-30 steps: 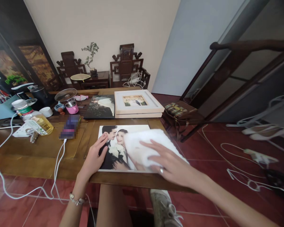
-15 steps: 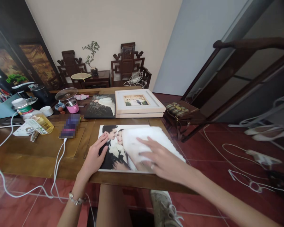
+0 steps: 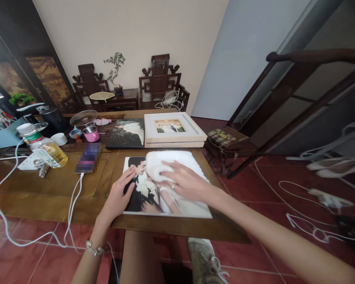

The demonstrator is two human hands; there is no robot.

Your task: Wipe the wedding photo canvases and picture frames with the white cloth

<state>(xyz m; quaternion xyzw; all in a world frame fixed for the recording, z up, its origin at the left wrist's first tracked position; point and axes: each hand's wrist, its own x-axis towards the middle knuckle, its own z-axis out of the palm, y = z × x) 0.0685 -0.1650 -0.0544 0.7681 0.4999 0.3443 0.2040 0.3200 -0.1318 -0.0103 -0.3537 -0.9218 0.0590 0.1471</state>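
A large wedding photo print (image 3: pixel 173 205) lies flat at the table's front edge. It shows a couple in a dark suit and a white dress. My left hand (image 3: pixel 121 193) rests on its left side, fingers stretched out and holding nothing. Over the print's upper right part lies a fluffy white cloth (image 3: pixel 156 159), which covers some of the picture. Pressed onto that cloth, my right hand (image 3: pixel 185 181) has its fingers bent into the pile, and the fabric bunches at the fingertips.
Behind the print are a dark photo panel (image 3: pixel 126 134) and stacked white picture frames (image 3: pixel 174 138). To the left stand a pink cup (image 3: pixel 91 135), a bottle of yellow liquid (image 3: pixel 51 152) and a phone (image 3: pixel 88 157) on a charging cable. A plaid bag (image 3: pixel 221 138) sits on a chair at right.
My right hand and the white cloth have moved up and left across the print, uncovering its lower right corner. My left hand stays in place.
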